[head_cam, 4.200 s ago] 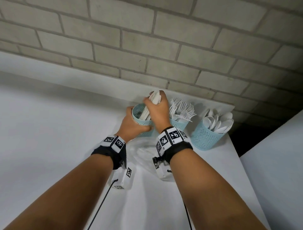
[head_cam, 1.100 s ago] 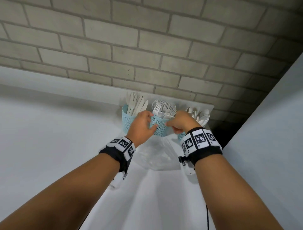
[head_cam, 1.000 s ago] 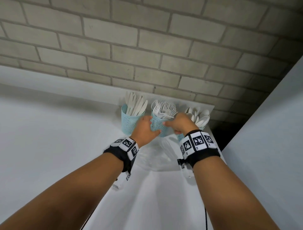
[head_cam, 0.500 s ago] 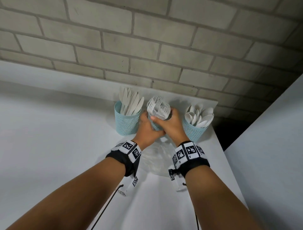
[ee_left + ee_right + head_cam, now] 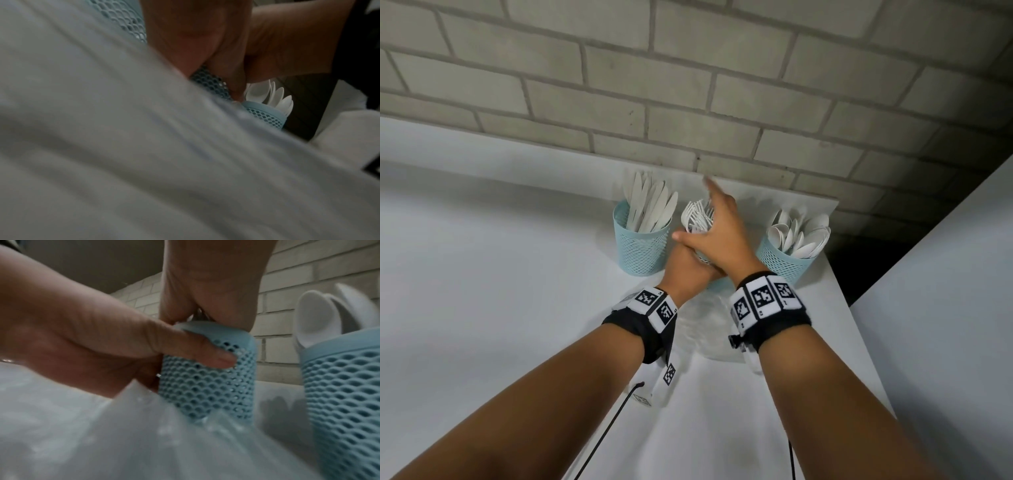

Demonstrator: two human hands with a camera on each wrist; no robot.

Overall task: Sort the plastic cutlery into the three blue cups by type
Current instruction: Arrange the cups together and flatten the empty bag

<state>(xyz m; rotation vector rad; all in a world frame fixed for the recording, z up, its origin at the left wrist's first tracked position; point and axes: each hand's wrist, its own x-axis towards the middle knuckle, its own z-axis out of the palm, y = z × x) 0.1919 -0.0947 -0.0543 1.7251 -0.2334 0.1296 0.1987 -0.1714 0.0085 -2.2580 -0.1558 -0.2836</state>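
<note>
Three blue mesh cups stand in a row by the brick wall. The left cup [image 5: 642, 241] holds knives [image 5: 650, 205], and the right cup [image 5: 786, 258] holds spoons [image 5: 803, 233]. My left hand [image 5: 688, 270] grips the middle cup [image 5: 207, 374], thumb across its mesh side. That cup holds forks [image 5: 697, 217]. My right hand [image 5: 717, 229] lies flat over the forks with straight fingers, its palm pressing down at the cup's rim. In the head view the hands hide most of the middle cup.
A crumpled clear plastic bag [image 5: 709, 329] lies on the white table [image 5: 500, 274] under my wrists. The table's right edge [image 5: 859, 329] drops to a dark gap beside another white surface [image 5: 945, 291]. The brick wall [image 5: 688, 85] is right behind the cups.
My right hand was curled over the top of the fork cup; its fingers have now straightened and lie flat over the forks. My left hand still grips that cup.
</note>
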